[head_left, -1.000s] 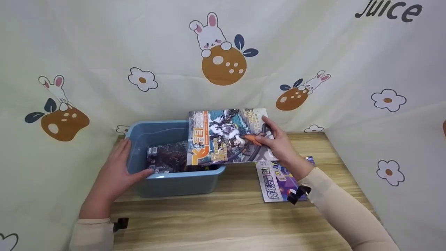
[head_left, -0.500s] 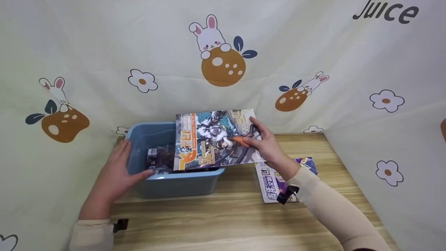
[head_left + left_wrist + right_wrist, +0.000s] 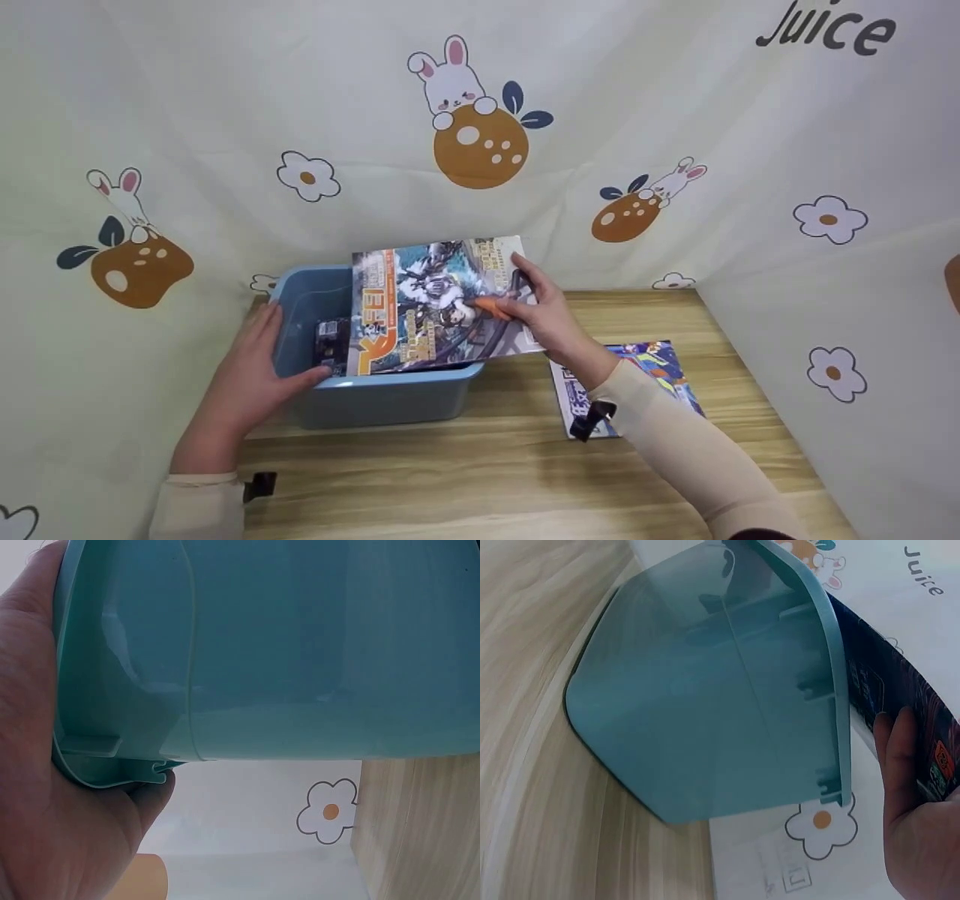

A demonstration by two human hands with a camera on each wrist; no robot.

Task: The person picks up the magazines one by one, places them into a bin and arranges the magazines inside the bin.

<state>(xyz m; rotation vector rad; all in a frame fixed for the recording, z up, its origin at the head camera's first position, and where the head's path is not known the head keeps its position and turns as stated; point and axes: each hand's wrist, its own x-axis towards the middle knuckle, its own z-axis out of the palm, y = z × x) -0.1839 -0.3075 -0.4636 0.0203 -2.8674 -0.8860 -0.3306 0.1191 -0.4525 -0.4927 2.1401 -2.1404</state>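
Note:
A magazine (image 3: 442, 307) with an orange title and an illustrated cover lies slanted over the blue plastic bin (image 3: 375, 405). My right hand (image 3: 551, 315) pinches its right end, thumb on the cover and fingers underneath. In the right wrist view those fingers (image 3: 896, 750) press against the dark back cover. My left hand (image 3: 251, 375) grips the bin's left rim, its thumb over the front corner. The left wrist view shows the palm (image 3: 45, 780) wrapped along that rim. Inside the bin, a dark magazine (image 3: 331, 341) lies partly hidden beneath the held one.
Another magazine (image 3: 652, 360), purple and blue, rests on the wooden table (image 3: 420, 487) at right, partly covered by the right forearm. A patterned cloth (image 3: 360, 97) with rabbits and flowers stands behind the bin and along both sides.
My right hand has carried the magazine leftward and a little down, so it covers more of the bin. The left hand stays on the rim. More of the table magazine's right side shows.

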